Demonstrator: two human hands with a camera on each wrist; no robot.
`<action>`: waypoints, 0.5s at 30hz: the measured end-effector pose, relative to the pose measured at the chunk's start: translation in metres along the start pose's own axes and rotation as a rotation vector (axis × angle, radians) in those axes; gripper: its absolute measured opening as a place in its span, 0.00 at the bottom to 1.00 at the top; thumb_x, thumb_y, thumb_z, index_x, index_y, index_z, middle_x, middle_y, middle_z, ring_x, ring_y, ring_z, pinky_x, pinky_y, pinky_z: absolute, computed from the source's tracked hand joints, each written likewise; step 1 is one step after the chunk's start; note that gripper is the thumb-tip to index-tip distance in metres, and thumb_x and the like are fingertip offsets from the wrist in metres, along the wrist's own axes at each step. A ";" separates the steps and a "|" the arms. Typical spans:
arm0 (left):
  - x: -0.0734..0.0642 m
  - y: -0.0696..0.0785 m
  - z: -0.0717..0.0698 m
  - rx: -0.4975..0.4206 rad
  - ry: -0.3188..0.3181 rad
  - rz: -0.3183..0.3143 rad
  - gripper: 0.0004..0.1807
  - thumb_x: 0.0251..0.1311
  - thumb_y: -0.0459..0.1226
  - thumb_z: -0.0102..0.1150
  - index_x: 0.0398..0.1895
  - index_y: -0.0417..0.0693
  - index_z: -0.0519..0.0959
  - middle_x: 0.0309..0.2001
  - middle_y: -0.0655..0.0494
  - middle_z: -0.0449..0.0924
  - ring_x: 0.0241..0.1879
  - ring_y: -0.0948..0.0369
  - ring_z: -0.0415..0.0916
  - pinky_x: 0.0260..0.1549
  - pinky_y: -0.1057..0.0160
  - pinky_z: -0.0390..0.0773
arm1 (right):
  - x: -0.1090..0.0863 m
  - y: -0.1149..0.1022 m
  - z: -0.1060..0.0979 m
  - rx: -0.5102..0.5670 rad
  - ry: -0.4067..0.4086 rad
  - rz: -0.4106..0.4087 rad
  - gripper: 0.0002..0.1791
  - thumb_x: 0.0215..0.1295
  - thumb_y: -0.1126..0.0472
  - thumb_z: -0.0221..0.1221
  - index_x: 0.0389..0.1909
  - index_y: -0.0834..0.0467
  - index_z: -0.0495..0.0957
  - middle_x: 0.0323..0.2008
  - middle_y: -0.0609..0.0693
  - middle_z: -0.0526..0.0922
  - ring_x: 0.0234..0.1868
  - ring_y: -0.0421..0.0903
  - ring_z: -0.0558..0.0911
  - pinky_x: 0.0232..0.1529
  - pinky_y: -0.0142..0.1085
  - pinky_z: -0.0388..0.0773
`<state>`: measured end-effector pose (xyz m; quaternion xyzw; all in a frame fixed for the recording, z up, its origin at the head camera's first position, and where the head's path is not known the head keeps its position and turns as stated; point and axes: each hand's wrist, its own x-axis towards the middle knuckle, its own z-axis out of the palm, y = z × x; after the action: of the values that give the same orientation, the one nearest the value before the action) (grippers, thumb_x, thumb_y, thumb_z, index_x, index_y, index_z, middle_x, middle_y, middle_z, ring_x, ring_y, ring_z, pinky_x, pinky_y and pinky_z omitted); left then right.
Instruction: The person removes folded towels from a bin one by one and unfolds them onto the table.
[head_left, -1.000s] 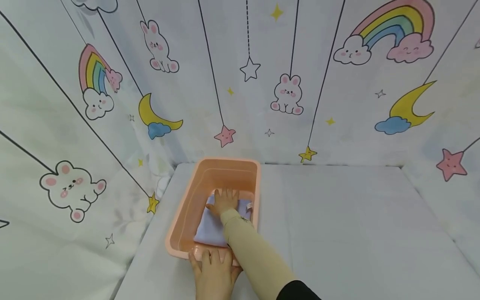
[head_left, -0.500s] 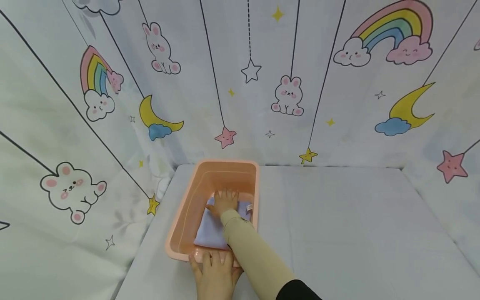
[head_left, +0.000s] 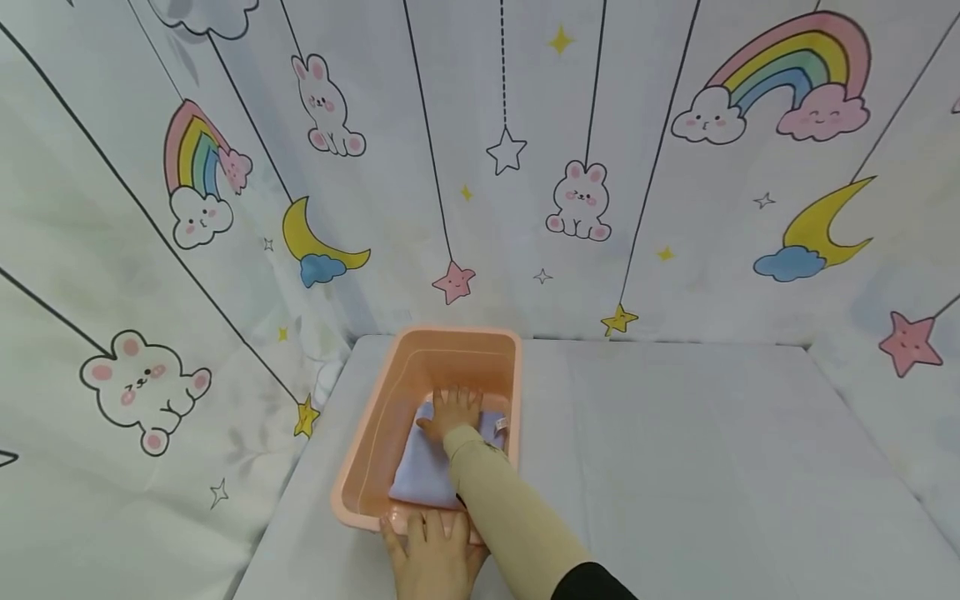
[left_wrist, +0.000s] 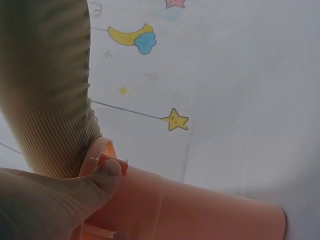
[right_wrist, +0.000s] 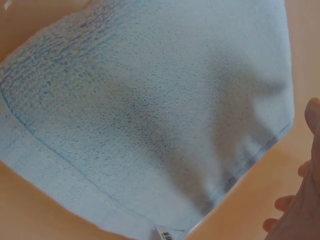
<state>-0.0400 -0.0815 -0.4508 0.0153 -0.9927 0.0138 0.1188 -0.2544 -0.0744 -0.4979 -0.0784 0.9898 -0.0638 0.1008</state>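
Observation:
A peach plastic basin point(head_left: 360, 467) holds a folded light-blue terry towel point(head_left: 422, 475) with a small white tag point(head_left: 501, 426). My left hand point(head_left: 431, 560) grips the basin's near rim, fingers over the edge. In the left wrist view its thumb point(left_wrist: 107, 172) presses the outer wall just below the rim. My right hand point(head_left: 455, 410) reaches inside with fingers spread, over the towel's far end. The right wrist view has that hand point(right_wrist: 302, 192) at the right edge, its shadow falling on the towel point(right_wrist: 150, 115). Whether the palm touches the cloth I cannot tell.
The basin stands at the left of a white-covered table point(head_left: 697, 450). Behind and beside it hangs a white curtain point(head_left: 420, 108) printed with rainbows, moons, rabbits and stars. My right sleeve point(head_left: 517, 512) crosses above the basin's near right corner.
The whole head view has shifted slightly downward. Both hands, the towel and the basin keep their places relative to one another.

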 end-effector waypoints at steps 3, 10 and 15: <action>0.001 0.001 0.000 0.002 -0.011 -0.010 0.27 0.39 0.63 0.61 0.35 0.55 0.72 0.38 0.50 0.74 0.50 0.51 0.68 0.58 0.32 0.58 | 0.003 0.000 0.004 -0.006 -0.007 -0.003 0.39 0.61 0.31 0.46 0.70 0.43 0.55 0.71 0.51 0.56 0.72 0.53 0.54 0.71 0.55 0.47; 0.000 0.003 0.001 0.033 0.015 -0.028 0.27 0.37 0.63 0.63 0.33 0.56 0.72 0.38 0.50 0.75 0.51 0.52 0.68 0.58 0.34 0.58 | 0.003 0.000 0.004 0.032 -0.087 0.017 0.39 0.62 0.32 0.45 0.71 0.43 0.52 0.73 0.51 0.54 0.73 0.54 0.53 0.71 0.54 0.46; 0.001 0.003 0.002 0.054 0.017 -0.035 0.27 0.35 0.63 0.64 0.34 0.57 0.73 0.38 0.51 0.75 0.51 0.52 0.68 0.58 0.34 0.58 | -0.001 -0.001 0.000 0.048 -0.109 0.021 0.39 0.62 0.32 0.45 0.71 0.44 0.53 0.72 0.52 0.54 0.73 0.53 0.52 0.71 0.55 0.46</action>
<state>-0.0416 -0.0782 -0.4529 0.0358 -0.9905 0.0384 0.1272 -0.2533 -0.0750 -0.4973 -0.0688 0.9817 -0.0820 0.1573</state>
